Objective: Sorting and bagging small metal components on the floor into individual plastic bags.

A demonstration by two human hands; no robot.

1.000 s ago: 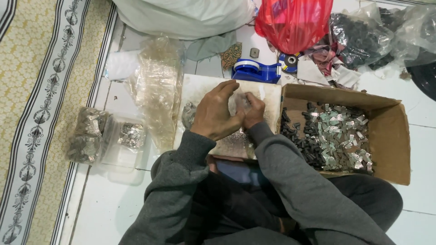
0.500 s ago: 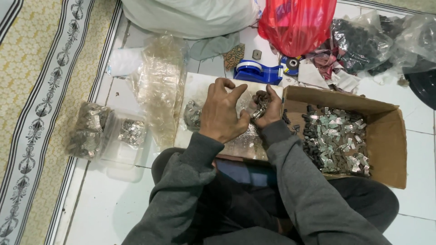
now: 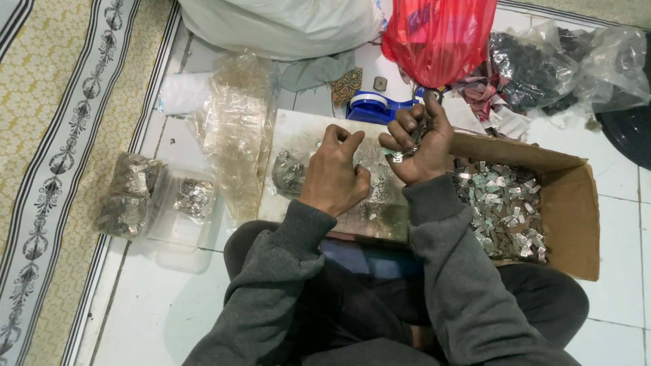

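My left hand (image 3: 333, 177) rests on a pale work board (image 3: 298, 132) lying on my lap, fingers curled and pinching among small silvery metal pieces (image 3: 288, 173) piled there. My right hand (image 3: 417, 144) is raised just right of it, closed around a handful of the same small metal pieces. A brown cardboard box (image 3: 569, 203) at my right holds several more of these silvery pieces (image 3: 505, 213). What my left fingertips pinch is too small to tell.
Clear plastic bags (image 3: 234, 129) lie left of the board. A clear tub and packets of metal pieces (image 3: 146, 200) sit at far left by a patterned rug (image 3: 47, 135). Behind are a blue tape dispenser (image 3: 376, 107), a red bag (image 3: 441, 34), a white sack (image 3: 278, 24) and dark-filled bags (image 3: 536, 64).
My right hand has lifted away from my left hand and moved right toward the box, gripping metal pieces. My left hand stays on the board.
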